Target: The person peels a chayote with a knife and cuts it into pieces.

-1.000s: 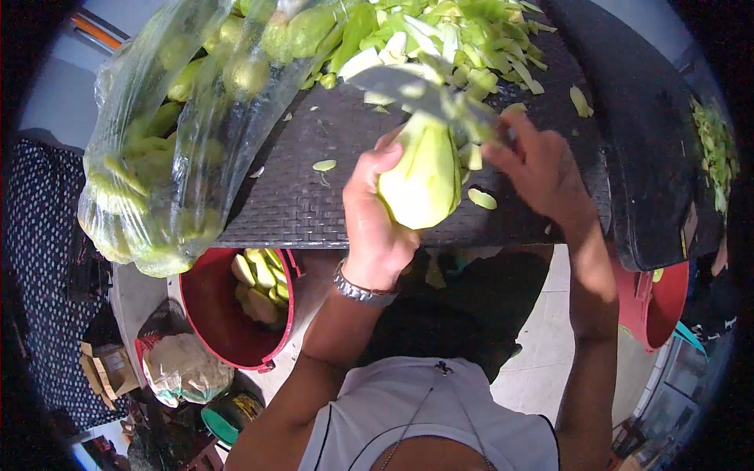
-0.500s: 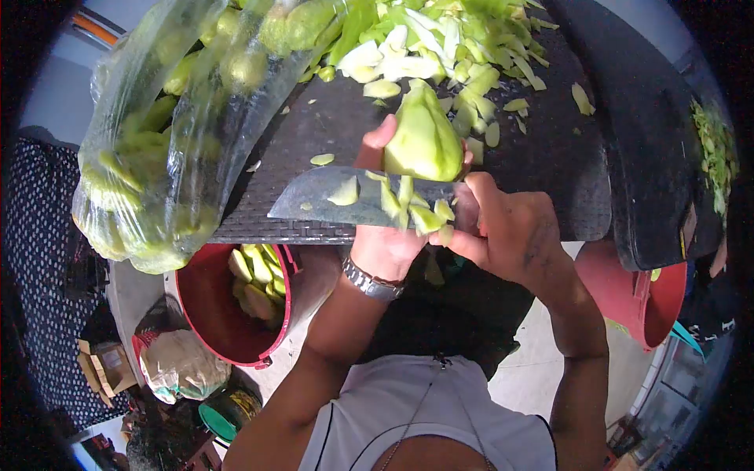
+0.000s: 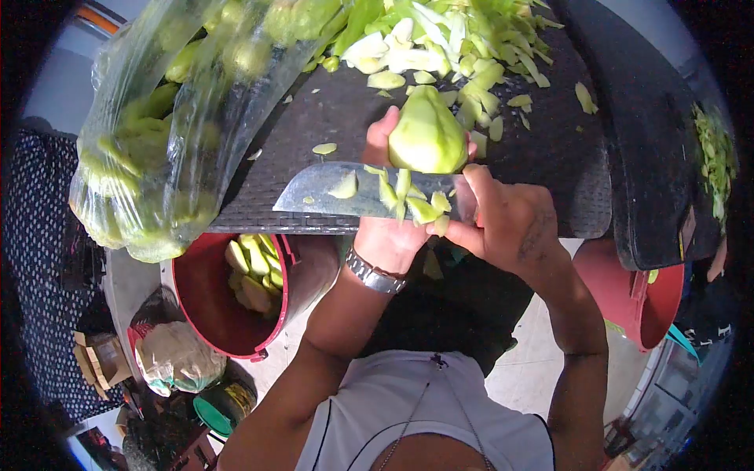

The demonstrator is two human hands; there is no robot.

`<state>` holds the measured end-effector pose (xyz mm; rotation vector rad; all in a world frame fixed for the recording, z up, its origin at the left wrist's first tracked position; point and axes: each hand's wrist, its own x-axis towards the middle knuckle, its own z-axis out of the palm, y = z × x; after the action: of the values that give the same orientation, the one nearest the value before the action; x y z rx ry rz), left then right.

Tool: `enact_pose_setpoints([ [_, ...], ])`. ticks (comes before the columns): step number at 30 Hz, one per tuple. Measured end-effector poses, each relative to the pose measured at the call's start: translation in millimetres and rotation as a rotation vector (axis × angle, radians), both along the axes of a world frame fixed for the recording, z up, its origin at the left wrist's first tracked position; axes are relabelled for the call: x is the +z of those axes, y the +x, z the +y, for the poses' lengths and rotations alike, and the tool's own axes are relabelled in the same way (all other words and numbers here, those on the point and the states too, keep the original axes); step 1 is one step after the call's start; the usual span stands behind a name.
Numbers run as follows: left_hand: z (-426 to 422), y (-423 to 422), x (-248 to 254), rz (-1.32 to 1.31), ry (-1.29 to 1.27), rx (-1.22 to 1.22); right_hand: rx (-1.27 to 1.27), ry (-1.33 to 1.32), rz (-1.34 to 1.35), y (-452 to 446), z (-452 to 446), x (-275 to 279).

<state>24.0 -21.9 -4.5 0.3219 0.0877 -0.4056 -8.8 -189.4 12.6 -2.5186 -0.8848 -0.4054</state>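
Note:
My left hand (image 3: 382,135) grips a pale green, partly peeled chayote (image 3: 428,132) above the dark woven tabletop (image 3: 283,188). In my right hand (image 3: 510,216) is a broad-bladed knife (image 3: 314,192), held flat across and just below the chayote, its tip pointing left. Several bits of green peel (image 3: 422,209) cling to the blade. The knife and chayote hide most of my left fingers. Beyond them lies a heap of peelings (image 3: 471,39) on the table.
A clear plastic bag (image 3: 149,180) of chayotes hangs over the table's left edge. Below stands a red bucket (image 3: 224,330) with peeled pieces (image 3: 255,263) inside. Another red bucket (image 3: 664,306) is at the right, beside a black chair (image 3: 628,157).
The view has shifted slightly. My hands still hold the chayote and knife in nearly the same pose, with the blade just below the chayote.

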Motion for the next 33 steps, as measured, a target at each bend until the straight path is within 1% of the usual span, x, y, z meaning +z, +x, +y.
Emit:
enact_pose_setpoints([
  [2, 1.8, 1.8, -3.8, -0.035, -0.015, -0.028, -0.016, -0.021, 0.011, 0.9, -1.2, 1.1],
  [5, 7.6, -1.1, 2.1, 0.034, -0.033, -0.034, -0.055, -0.035, 0.053, 5.2, -6.8, 2.7],
  [8, 7.9, -1.7, 10.5, 0.12, 0.014, 0.084, -0.066, 0.023, 0.109, 12.8, -15.7, 4.6],
  [9, 8.9, -0.4, 8.9, 0.129, -0.007, 0.085, -0.061, 0.04, 0.145, 12.9, -16.9, 5.4],
  [10, 10.5, 0.1, 7.2, 0.1, -0.026, 0.065, -0.056, 0.056, 0.181, 13.6, -17.9, 6.2],
  [12, 11.9, 1.8, 5.4, 0.044, -0.064, 0.018, -0.005, 0.019, 0.161, 15.9, -21.3, 7.0],
  [13, 11.7, 2.0, 6.9, 0.031, -0.043, 0.018, 0.02, 0.001, 0.153, 16.4, -22.3, 7.5],
  [16, 14.5, 0.2, 11.8, 0.017, 0.019, 0.042, 0.051, 0.113, 0.339, 20.2, -22.0, 20.1],
  [18, 16.6, 3.0, 10.8, 0.026, 0.053, 0.057, 0.019, 0.08, 0.275, 24.1, -26.0, 18.4],
  [19, 21.3, 3.1, 6.5, 0.057, 0.018, 0.058, -0.001, 0.065, 0.248, 24.2, -28.7, 16.5],
  [22, 22.4, 4.2, -1.8, 0.141, 0.003, 0.212, -0.107, -0.001, 0.281, 30.1, -35.0, 13.3],
  [25, 21.8, 0.3, -14.0, -0.026, -0.274, 0.037, 0.04, 0.032, 0.276, 26.8, -24.2, 17.2],
  [26, 21.7, -1.9, -20.3, -0.078, -0.365, -0.025, 0.016, 0.031, 0.283, 29.9, -25.7, 17.6],
  [27, 23.1, -3.2, -17.1, 0.064, -0.308, 0.047, -0.008, 0.031, 0.29, 36.7, -27.6, 17.7],
  [30, 21.6, -4.4, 3.9, 0.012, 0.086, 0.043, -0.055, 0.07, 0.348, 52.6, -42.0, 21.2],
  [31, 20.7, -3.1, 6.7, -0.037, 0.078, -0.005, -0.062, 0.086, 0.377, 55.8, -44.6, 23.3],
  [33, 18.8, 0.9, -3.2, -0.003, 0.085, 0.049, 0.051, 0.081, 0.376, 45.6, -34.0, 25.8],
])
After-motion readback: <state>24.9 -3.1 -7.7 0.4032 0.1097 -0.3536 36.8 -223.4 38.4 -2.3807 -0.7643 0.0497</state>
